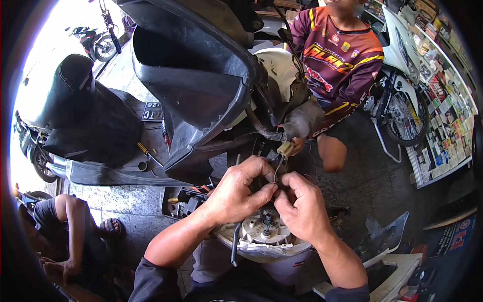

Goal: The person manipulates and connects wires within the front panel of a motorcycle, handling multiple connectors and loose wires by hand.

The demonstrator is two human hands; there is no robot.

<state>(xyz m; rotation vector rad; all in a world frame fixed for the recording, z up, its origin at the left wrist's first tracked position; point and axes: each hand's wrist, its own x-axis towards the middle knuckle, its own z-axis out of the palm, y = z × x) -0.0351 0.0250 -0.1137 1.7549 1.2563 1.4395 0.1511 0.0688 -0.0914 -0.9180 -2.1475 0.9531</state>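
My left hand [245, 187] and my right hand [305, 205] meet at the middle, fingertips pinched together on a thin wire [277, 170]. The wire runs up to a cream plastic connector [285, 149], just beyond my fingers. Exactly where the wire ends between the fingertips is hidden. Below my hands, a headlight unit [254, 245] rests on my lap, its back with a dark bulb socket [267, 218] facing up. Ahead stands a partly stripped scooter with black body panels [196, 98] and exposed wiring near a grey rounded part [304, 120].
A person in a maroon jersey [332, 60] sits across, one hand near the connector. Screwdrivers [149, 153] lie on the scooter's footboard; a tool tray [176, 201] is below. Another person [70, 226] sits at left. At right are a white motorcycle [402, 45] and a goods display case [443, 116].
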